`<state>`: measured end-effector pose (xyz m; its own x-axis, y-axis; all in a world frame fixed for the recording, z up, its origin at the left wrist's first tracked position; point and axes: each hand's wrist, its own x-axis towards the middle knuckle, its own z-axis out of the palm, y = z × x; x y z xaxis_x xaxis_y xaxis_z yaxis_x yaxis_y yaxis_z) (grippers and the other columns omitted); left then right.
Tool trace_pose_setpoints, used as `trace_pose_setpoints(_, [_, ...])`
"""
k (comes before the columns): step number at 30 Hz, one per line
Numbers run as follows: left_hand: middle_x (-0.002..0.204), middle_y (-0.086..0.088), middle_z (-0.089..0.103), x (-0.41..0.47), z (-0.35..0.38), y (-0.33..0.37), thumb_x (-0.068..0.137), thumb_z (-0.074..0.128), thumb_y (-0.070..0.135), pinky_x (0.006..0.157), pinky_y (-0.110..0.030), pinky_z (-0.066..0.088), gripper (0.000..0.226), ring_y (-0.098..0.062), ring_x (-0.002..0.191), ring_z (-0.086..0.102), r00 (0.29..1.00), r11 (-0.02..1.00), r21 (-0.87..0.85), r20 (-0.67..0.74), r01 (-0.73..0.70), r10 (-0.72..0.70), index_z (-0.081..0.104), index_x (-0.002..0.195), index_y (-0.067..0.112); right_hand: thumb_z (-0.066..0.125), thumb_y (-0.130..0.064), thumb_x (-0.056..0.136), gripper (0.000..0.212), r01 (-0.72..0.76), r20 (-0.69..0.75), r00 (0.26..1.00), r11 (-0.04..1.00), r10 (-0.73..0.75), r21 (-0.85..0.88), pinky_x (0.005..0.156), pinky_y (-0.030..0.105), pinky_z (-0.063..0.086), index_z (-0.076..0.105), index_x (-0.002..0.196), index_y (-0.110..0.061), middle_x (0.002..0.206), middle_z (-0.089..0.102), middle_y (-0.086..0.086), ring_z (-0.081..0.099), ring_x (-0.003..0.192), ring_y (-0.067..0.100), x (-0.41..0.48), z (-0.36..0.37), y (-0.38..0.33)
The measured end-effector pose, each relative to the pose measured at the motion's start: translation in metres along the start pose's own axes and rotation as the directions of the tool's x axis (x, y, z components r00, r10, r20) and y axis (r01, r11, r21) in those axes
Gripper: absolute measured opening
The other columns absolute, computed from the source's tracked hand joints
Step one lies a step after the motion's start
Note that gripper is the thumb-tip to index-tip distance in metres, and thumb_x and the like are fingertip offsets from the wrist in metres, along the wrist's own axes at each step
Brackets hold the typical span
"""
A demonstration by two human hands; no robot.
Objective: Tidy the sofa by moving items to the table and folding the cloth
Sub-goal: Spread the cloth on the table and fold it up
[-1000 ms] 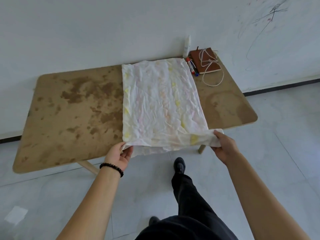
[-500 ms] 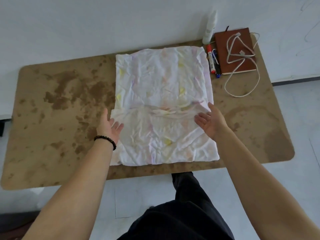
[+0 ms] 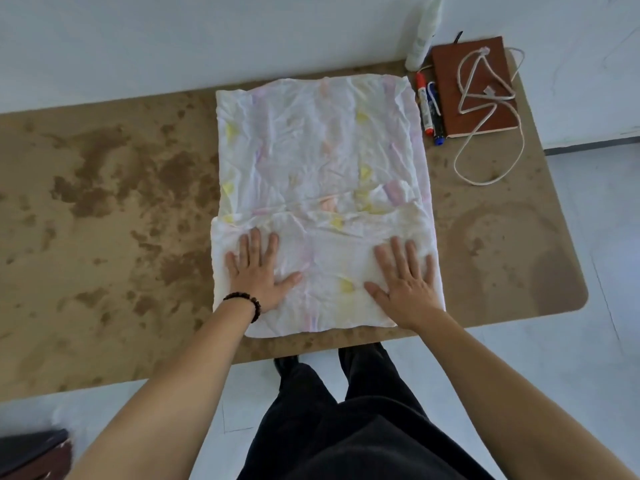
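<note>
Two open hands are pressed flat on a crumpled white cloth [image 3: 322, 150] printed in pale pink and yellow, which is spread on a stained brown table [image 3: 104, 202] set against a white wall. The cloth's near part is seen doubled over the rest, with the folded edge lying near the table's 6 o'clock edge. The left hand [image 3: 258, 271], fingers straight and spread, is laid palm-down on the flap's 9 o'clock side; a dark beaded bracelet [image 3: 247, 301] is worn at its wrist. The right hand [image 3: 403, 278], likewise fully open and gripping nothing, is laid on the flap's 3 o'clock side. At 1 o'clock from the cloth, a red marker [image 3: 425, 105] and a blue marker [image 3: 435, 116] are laid side by side, just beside the cloth's edge. A brown notebook [image 3: 474, 88] is placed next to them, with a white cord [image 3: 491, 181] looped across its cover and onto the table. A white bottle [image 3: 422, 36] is stood by the wall at 12 o'clock from the markers.
</note>
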<state>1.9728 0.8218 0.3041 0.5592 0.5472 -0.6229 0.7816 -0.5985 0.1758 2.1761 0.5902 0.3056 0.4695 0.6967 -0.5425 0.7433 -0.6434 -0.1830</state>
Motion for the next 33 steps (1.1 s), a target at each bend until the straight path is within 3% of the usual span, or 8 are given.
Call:
trace_pose_setpoints(4, [0.155, -0.002, -0.038, 0.0, -0.003, -0.01, 0.086, 0.025, 0.078, 0.118, -0.055, -0.012, 0.09, -0.025, 0.144, -0.032, 0.999, 0.999, 0.03, -0.015, -0.042, 0.042, -0.02, 0.152, 0.037, 0.01, -0.078, 0.091, 0.079, -0.085, 0.011, 0.996, 0.996, 0.084, 0.023, 0.12, 0.054, -0.015, -0.032, 0.149, -0.042, 0.156, -0.043, -0.008, -0.036, 0.146, 0.019, -0.007, 0.006, -0.001])
trace_pose_setpoints(11, [0.162, -0.014, -0.015, -0.027, 0.002, -0.007, 0.096, 0.041, 0.058, 0.118, -0.054, -0.004, 0.075, -0.03, 0.15, -0.016, 0.933, 0.986, 0.052, -0.318, -0.16, 0.169, 0.01, 0.157, 0.027, 0.045, -0.054, 0.093, 0.082, -0.019, -0.268, 0.963, 1.0, 0.021, 0.011, 0.121, 0.053, -0.01, 0.008, 0.16, -0.025, 0.166, -0.013, 0.014, -0.015, 0.153, 0.034, 0.015, -0.018, -0.024])
trace_pose_setpoints(14, [0.159, -0.006, -0.031, -0.052, 0.024, -0.01, 0.088, 0.042, 0.058, 0.119, -0.05, -0.01, 0.083, -0.024, 0.145, -0.032, 0.962, 0.961, 0.067, -0.041, -0.268, 0.271, 0.002, 0.157, 0.033, 0.043, -0.057, 0.097, 0.084, 0.006, -0.037, 0.999, 1.0, -0.006, 0.012, 0.122, 0.055, -0.004, -0.002, 0.16, -0.026, 0.166, -0.02, 0.01, -0.018, 0.152, 0.034, 0.021, -0.014, -0.026])
trace_pose_setpoints(16, [0.154, -0.003, -0.041, -0.068, 0.037, -0.021, 0.078, 0.045, 0.053, 0.118, -0.05, -0.015, 0.095, -0.022, 0.14, -0.041, 0.949, 0.941, 0.124, 0.052, -0.316, 0.312, -0.008, 0.155, 0.037, 0.045, -0.053, 0.097, 0.083, 0.026, -0.045, 0.999, 0.999, -0.025, 0.019, 0.123, 0.053, -0.004, 0.001, 0.16, -0.023, 0.166, -0.019, 0.011, -0.018, 0.152, 0.033, 0.014, -0.011, -0.022])
trace_pose_setpoints(22, [0.161, -0.005, -0.025, -0.089, 0.052, -0.049, 0.08, 0.054, 0.0, 0.12, -0.045, -0.011, 0.097, -0.024, 0.147, -0.026, 0.946, 0.952, 0.102, -0.124, -0.288, 0.3, 0.005, 0.156, 0.033, 0.044, -0.048, 0.081, 0.092, 0.052, -0.044, 0.998, 0.998, -0.054, -0.046, 0.121, 0.056, -0.008, -0.004, 0.159, -0.035, 0.164, -0.026, 0.008, -0.027, 0.148, 0.04, -0.055, 0.011, -0.017])
trace_pose_setpoints(25, [0.163, -0.007, -0.013, -0.086, 0.049, -0.057, 0.078, 0.051, -0.018, 0.123, -0.04, -0.001, 0.102, -0.025, 0.151, -0.01, 0.936, 0.945, 0.142, -0.157, -0.295, 0.316, 0.006, 0.156, 0.029, 0.052, -0.014, 0.09, 0.091, -0.098, -0.077, 0.993, 0.981, 0.087, -0.165, 0.119, 0.052, 0.019, -0.004, 0.158, -0.036, 0.167, -0.01, 0.011, -0.004, 0.151, 0.046, -0.076, 0.02, -0.008])
trace_pose_setpoints(28, [0.164, -0.01, 0.008, -0.084, 0.035, -0.058, 0.08, 0.045, -0.022, 0.122, -0.036, 0.015, 0.092, -0.026, 0.151, 0.011, 0.919, 0.936, 0.071, -0.178, -0.343, 0.351, 0.021, 0.155, 0.024, 0.056, -0.009, 0.095, 0.081, -0.122, -0.116, 0.988, 0.977, 0.103, -0.175, 0.105, 0.04, 0.045, 0.012, 0.159, -0.03, 0.165, 0.012, 0.008, 0.024, 0.148, 0.035, -0.074, 0.009, -0.006])
trace_pose_setpoints(33, [0.149, 0.0, 0.046, -0.101, 0.007, -0.059, 0.081, 0.042, -0.019, 0.111, -0.031, 0.036, 0.076, -0.02, 0.136, 0.043, 0.916, 0.949, 0.004, -0.261, -0.315, 0.305, 0.051, 0.142, 0.025, 0.057, -0.006, 0.092, 0.044, -0.134, -0.309, 0.943, 0.991, 0.127, -0.001, 0.07, 0.037, 0.054, 0.063, 0.131, -0.025, 0.123, 0.068, 0.0, 0.069, 0.097, 0.029, -0.085, -0.017, -0.025])
